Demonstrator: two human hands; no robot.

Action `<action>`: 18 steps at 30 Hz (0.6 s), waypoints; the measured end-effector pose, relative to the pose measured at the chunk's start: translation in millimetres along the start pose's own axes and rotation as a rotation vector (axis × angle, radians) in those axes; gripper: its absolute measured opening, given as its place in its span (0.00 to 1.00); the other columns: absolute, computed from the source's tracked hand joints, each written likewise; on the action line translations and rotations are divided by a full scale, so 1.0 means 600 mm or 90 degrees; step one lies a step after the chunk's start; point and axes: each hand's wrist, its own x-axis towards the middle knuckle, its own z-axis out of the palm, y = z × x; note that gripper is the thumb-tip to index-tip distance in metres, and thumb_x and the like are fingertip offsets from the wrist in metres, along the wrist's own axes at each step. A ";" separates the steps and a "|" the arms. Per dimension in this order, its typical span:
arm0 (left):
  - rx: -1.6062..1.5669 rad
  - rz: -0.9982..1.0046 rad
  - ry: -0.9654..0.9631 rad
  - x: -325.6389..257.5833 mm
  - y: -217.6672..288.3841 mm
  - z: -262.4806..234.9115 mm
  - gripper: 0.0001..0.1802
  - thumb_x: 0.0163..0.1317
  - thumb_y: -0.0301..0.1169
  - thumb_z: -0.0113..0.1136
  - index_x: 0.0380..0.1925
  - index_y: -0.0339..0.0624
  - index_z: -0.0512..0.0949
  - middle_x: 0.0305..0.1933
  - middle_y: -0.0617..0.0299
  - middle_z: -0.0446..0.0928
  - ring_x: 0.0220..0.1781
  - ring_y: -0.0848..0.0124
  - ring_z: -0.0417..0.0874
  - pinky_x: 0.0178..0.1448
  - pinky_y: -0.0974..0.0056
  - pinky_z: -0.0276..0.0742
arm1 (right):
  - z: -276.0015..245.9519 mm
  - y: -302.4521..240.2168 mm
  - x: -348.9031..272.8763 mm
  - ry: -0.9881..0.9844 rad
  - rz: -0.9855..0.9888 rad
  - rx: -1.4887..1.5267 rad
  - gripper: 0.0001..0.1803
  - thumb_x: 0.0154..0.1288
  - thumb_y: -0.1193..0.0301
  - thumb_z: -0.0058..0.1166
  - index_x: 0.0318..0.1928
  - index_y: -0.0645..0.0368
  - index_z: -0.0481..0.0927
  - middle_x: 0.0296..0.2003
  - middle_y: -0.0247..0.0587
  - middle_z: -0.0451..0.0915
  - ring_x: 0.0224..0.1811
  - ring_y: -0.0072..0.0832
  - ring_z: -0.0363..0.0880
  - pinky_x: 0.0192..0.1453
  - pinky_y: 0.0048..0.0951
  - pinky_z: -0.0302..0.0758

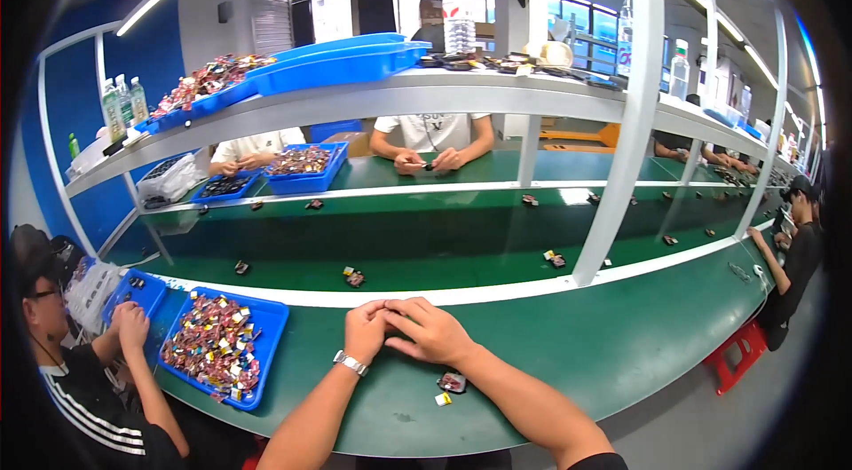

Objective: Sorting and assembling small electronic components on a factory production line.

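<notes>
My left hand (365, 333), with a silver watch at its wrist, meets my right hand (432, 332) above the green work surface. Both hands have their fingers bent and pressed together at the tips. Whatever lies between them is hidden by the fingers. Just below my right hand, by its forearm, lies a small dark electronic part (451, 382) with a reddish middle. A yellow-and-white tab (443, 399) rests against its lower side. Left of my hands stands a blue tray (272, 341) heaped with similar small parts with red, white and yellow bits.
Beyond a white rail (461, 294) runs a green conveyor belt (444, 257) with scattered small parts. A white post (612, 159) rises right of my hands, carrying a shelf with blue trays (346, 62) and bottles. Co-workers sit at left, right and across; a red stool (738, 356) stands at right.
</notes>
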 end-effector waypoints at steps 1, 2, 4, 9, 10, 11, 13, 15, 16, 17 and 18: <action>-0.004 -0.017 0.001 0.000 0.003 0.001 0.14 0.65 0.20 0.46 0.44 0.27 0.79 0.37 0.55 0.83 0.34 0.70 0.85 0.41 0.68 0.84 | -0.011 0.002 0.001 0.004 -0.009 0.018 0.22 0.51 0.73 0.66 0.48 0.62 0.78 0.50 0.46 0.77 0.49 0.41 0.78 0.51 0.37 0.77; 0.040 -0.017 -0.002 0.002 -0.001 -0.005 0.14 0.64 0.20 0.45 0.43 0.26 0.79 0.35 0.54 0.83 0.33 0.69 0.85 0.40 0.67 0.84 | -0.022 0.016 0.002 0.049 0.049 -0.010 0.22 0.51 0.72 0.66 0.48 0.62 0.78 0.50 0.46 0.77 0.50 0.43 0.77 0.53 0.39 0.76; 0.025 -0.043 -0.021 0.008 0.000 -0.007 0.14 0.64 0.20 0.44 0.42 0.26 0.79 0.35 0.54 0.83 0.33 0.69 0.85 0.40 0.67 0.85 | -0.054 0.082 -0.012 0.153 0.195 -0.146 0.21 0.51 0.72 0.65 0.48 0.61 0.78 0.50 0.48 0.77 0.51 0.46 0.75 0.56 0.41 0.73; 0.015 -0.087 -0.058 0.007 0.003 0.010 0.14 0.64 0.21 0.45 0.42 0.27 0.79 0.34 0.53 0.83 0.31 0.69 0.85 0.38 0.67 0.85 | -0.175 0.283 -0.142 0.053 0.623 -0.692 0.24 0.49 0.75 0.59 0.49 0.64 0.72 0.44 0.54 0.72 0.50 0.55 0.72 0.55 0.48 0.71; 0.011 -0.086 -0.058 0.010 -0.001 0.011 0.14 0.64 0.21 0.45 0.42 0.27 0.79 0.34 0.53 0.83 0.31 0.69 0.85 0.38 0.67 0.85 | -0.182 0.302 -0.151 0.053 0.621 -0.695 0.24 0.49 0.75 0.59 0.49 0.64 0.72 0.44 0.54 0.72 0.50 0.55 0.72 0.55 0.48 0.71; 0.047 -0.077 -0.072 0.007 -0.007 0.006 0.14 0.64 0.21 0.46 0.42 0.27 0.79 0.35 0.52 0.83 0.32 0.70 0.85 0.37 0.68 0.85 | -0.183 0.315 -0.160 -0.038 0.710 -0.706 0.27 0.51 0.75 0.57 0.54 0.66 0.69 0.45 0.55 0.73 0.50 0.54 0.73 0.56 0.47 0.72; 0.079 -0.064 -0.099 0.004 -0.014 0.007 0.14 0.64 0.21 0.46 0.42 0.27 0.80 0.35 0.52 0.83 0.32 0.70 0.85 0.37 0.68 0.85 | -0.190 0.354 -0.193 -0.125 0.806 -0.723 0.30 0.54 0.74 0.56 0.59 0.68 0.66 0.46 0.57 0.74 0.49 0.53 0.73 0.56 0.47 0.72; 0.094 -0.058 -0.112 0.004 -0.014 0.012 0.13 0.64 0.22 0.47 0.43 0.27 0.80 0.35 0.53 0.84 0.32 0.71 0.85 0.37 0.68 0.84 | -0.187 0.401 -0.230 -0.129 0.779 -0.802 0.28 0.59 0.73 0.53 0.60 0.67 0.66 0.45 0.54 0.75 0.48 0.48 0.76 0.51 0.43 0.75; 0.078 -0.064 -0.114 0.005 -0.012 0.013 0.13 0.65 0.22 0.48 0.43 0.27 0.80 0.36 0.53 0.84 0.33 0.72 0.85 0.37 0.68 0.85 | -0.191 0.413 -0.238 -0.127 0.781 -0.803 0.28 0.59 0.73 0.53 0.60 0.67 0.66 0.45 0.54 0.75 0.48 0.48 0.76 0.51 0.43 0.75; 0.081 -0.066 -0.110 0.004 -0.011 0.010 0.13 0.65 0.22 0.48 0.43 0.27 0.80 0.36 0.53 0.84 0.33 0.72 0.85 0.37 0.68 0.85 | -0.186 0.413 -0.234 -0.143 0.775 -0.827 0.27 0.59 0.74 0.53 0.59 0.67 0.66 0.43 0.53 0.76 0.46 0.47 0.77 0.49 0.41 0.76; 0.076 -0.074 -0.106 0.004 -0.011 0.009 0.13 0.65 0.22 0.48 0.43 0.27 0.80 0.36 0.53 0.84 0.33 0.72 0.85 0.38 0.68 0.85 | -0.185 0.412 -0.230 -0.160 0.770 -0.853 0.26 0.60 0.74 0.52 0.59 0.66 0.67 0.42 0.52 0.77 0.44 0.45 0.78 0.46 0.40 0.77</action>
